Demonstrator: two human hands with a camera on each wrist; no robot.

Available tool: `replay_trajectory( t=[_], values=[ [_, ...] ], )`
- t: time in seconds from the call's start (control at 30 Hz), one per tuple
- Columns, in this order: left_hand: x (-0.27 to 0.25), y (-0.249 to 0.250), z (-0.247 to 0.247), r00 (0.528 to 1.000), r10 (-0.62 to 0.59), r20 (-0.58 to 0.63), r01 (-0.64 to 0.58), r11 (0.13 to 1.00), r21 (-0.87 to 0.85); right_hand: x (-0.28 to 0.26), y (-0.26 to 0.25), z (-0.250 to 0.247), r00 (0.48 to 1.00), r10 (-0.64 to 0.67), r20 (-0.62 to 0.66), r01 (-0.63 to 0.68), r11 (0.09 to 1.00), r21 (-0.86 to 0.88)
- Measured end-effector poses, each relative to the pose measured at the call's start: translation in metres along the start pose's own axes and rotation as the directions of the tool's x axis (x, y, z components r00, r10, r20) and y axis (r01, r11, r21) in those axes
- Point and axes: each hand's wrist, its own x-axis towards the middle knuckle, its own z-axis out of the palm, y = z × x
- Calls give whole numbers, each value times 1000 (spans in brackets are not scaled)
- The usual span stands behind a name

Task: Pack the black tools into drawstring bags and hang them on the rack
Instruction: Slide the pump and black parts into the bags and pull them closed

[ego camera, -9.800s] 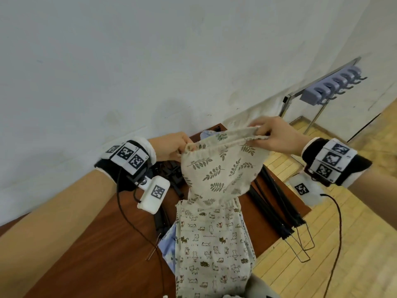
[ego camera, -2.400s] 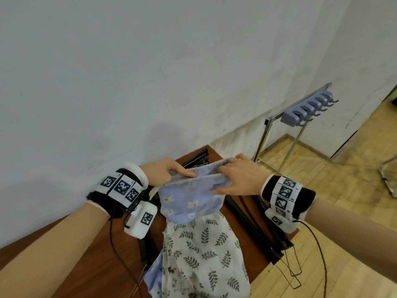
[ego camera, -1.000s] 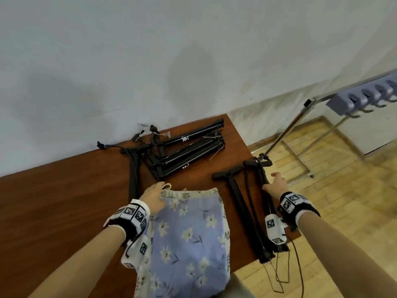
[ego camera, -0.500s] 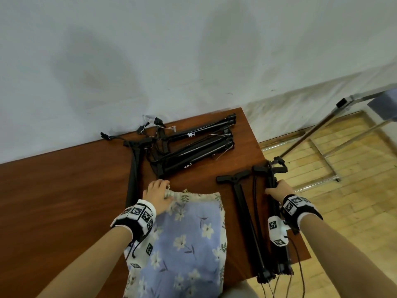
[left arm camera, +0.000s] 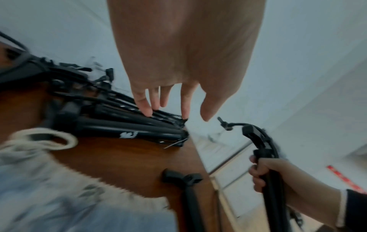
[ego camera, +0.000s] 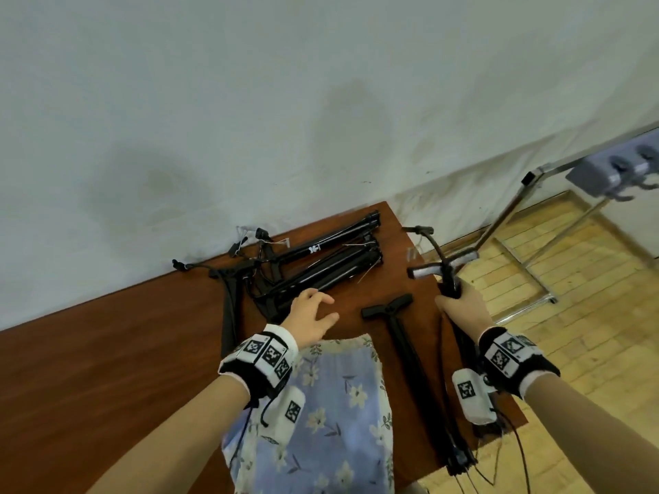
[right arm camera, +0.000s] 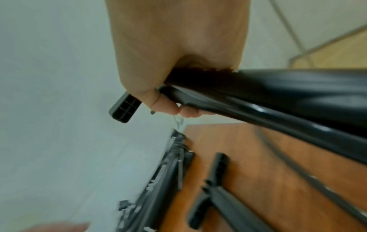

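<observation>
Since half a second ago, the right hand (ego camera: 463, 308) has lifted the slim black T-handled metal pump (ego camera: 442, 269) off the glossy brown wooden tabletop (ego camera: 107, 369), fist clenched round its shaft at right of frame. The left hand (ego camera: 310, 315), released, hovers with fingers spread above the soft blue floral drawstring bag (ego camera: 331, 404), lower centre.

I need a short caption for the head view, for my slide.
Right hand lifts a black pump while left hand hovers beyond the floral bag.

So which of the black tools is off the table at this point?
The black tool gripped by the right hand, at the table's right edge, its T-handle raised. The T-handled tool beside it and the far pile lie flat.
</observation>
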Motion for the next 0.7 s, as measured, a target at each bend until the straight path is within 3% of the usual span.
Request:
replay_trajectory(
  t=[0.2,0.27,0.37,0.43,0.53,0.7],
  values=[
    [-32,87,-21,957,272,95,-252,950,-183,-71,-71,-4,947,-314,69,316,948,-28],
    [-46,110,-32,952,307,12,-291,914,-283,-90,-87,-4,933,-360,3,361,933,-15],
    [-64,124,-48,960,232,-158,-280,837,-471,-113,-104,0,927,-373,-47,373,928,-6],
    [-71,124,-56,930,272,-247,-356,834,-421,-128,-110,5,920,-390,-24,390,921,-10],
    [-79,125,-65,875,402,-270,-468,845,-257,-145,-110,14,897,-437,71,439,898,-12],
    [-92,125,-71,860,403,-315,-497,804,-328,-159,-107,22,871,-470,147,477,879,-18]
  ],
)
